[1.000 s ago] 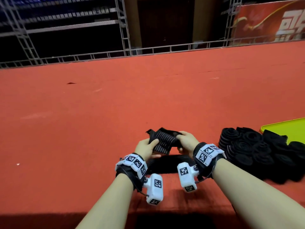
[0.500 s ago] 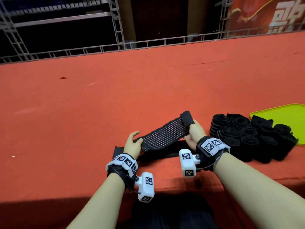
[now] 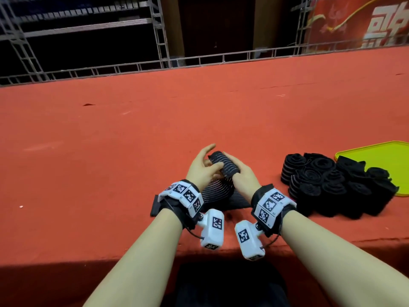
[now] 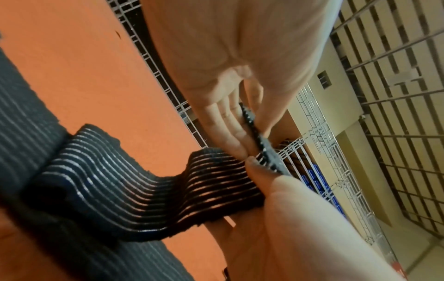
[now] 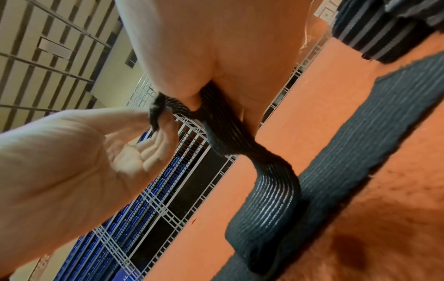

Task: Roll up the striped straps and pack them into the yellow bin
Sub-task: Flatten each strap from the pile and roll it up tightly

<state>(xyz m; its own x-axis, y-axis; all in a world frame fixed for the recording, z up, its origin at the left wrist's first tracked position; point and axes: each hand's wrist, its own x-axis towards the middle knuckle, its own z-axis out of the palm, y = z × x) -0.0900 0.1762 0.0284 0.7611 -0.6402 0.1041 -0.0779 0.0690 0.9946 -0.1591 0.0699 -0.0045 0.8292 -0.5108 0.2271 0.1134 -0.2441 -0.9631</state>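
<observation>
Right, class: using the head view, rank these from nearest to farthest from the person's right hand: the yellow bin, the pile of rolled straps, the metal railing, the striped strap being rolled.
1. Striped strap: held in the right hand itself.
2. Pile of rolled straps: on the red table, just to its right.
3. Yellow bin: beyond the pile, far right.
4. Metal railing: behind the table's far edge.

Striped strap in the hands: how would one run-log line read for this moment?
step: rolling | left hand: pinches striped strap end | right hand: grips strap | tail: on table | rolled straps: beside yellow bin
</observation>
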